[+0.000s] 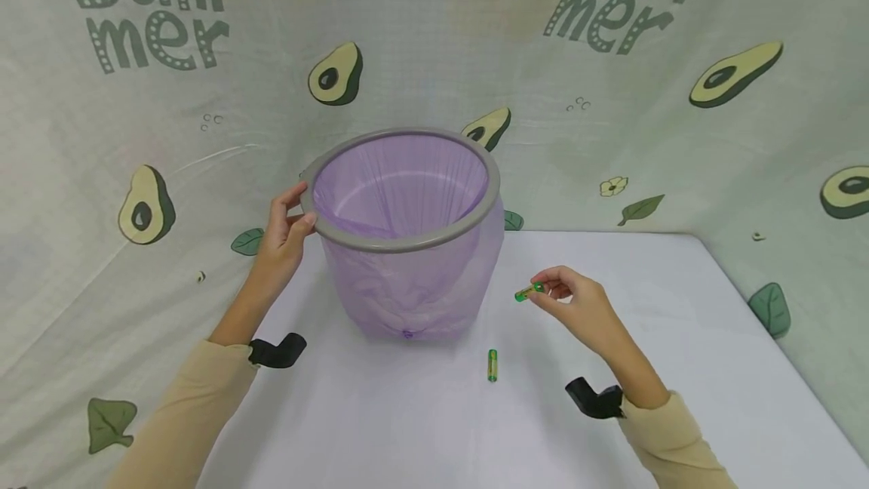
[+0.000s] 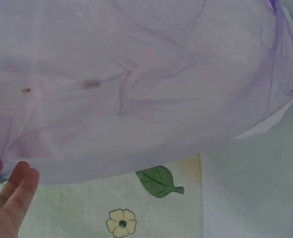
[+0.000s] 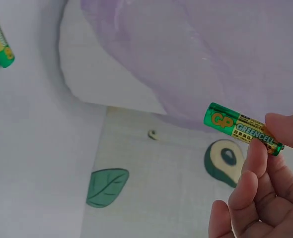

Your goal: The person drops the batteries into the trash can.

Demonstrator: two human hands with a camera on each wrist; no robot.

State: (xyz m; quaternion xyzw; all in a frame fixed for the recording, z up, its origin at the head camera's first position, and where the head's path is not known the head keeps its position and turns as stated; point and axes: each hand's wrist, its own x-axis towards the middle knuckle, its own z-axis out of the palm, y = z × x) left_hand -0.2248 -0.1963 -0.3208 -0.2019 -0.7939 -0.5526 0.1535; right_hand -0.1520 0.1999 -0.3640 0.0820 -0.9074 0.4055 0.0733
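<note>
A trash bin with a grey rim [image 1: 400, 241] and a purple bag liner [image 1: 414, 285] stands at the back of the table. My left hand [image 1: 284, 236] holds the rim's left side between thumb and fingers; in the left wrist view its fingers [image 2: 18, 188] are beside the purple bag. To the right of the bin, my right hand [image 1: 573, 306] pinches a green and yellow AA-size battery [image 3: 242, 128] between thumb and fingertips, a little above the table. A second battery [image 1: 492, 365] of the same kind lies on the table in front of the bin.
The white table [image 1: 421, 429] ends at a back edge behind the bin and a slanting right edge. A pale cloth backdrop [image 1: 407, 36] printed with avocados and leaves hangs behind. A black wrist mount sits at each sleeve cuff.
</note>
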